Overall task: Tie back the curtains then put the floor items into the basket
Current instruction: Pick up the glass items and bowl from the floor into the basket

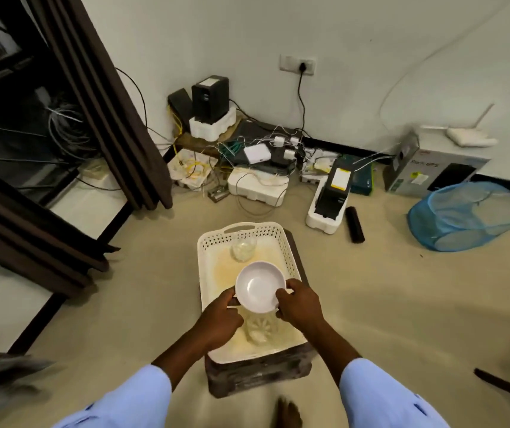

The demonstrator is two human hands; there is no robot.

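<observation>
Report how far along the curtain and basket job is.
Done, by the look of it: the brown curtains hang gathered into bunches, though no tie shows. Two clear glasses, one at the far end and one at the near end, already lie in the white basket. In hand: both hands, left and right, hold the white bowl over the basket. Left: setting the bowl down; a black cylinder lies on the floor.

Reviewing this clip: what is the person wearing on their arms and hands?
Both arms wear light blue sleeves, pushed up so the forearms are bare. The left hand and right hand are bare, with no gloves. No rings, watch or bracelets show. Each sleeve appears to have a small button or tab near the cuff.
</observation>
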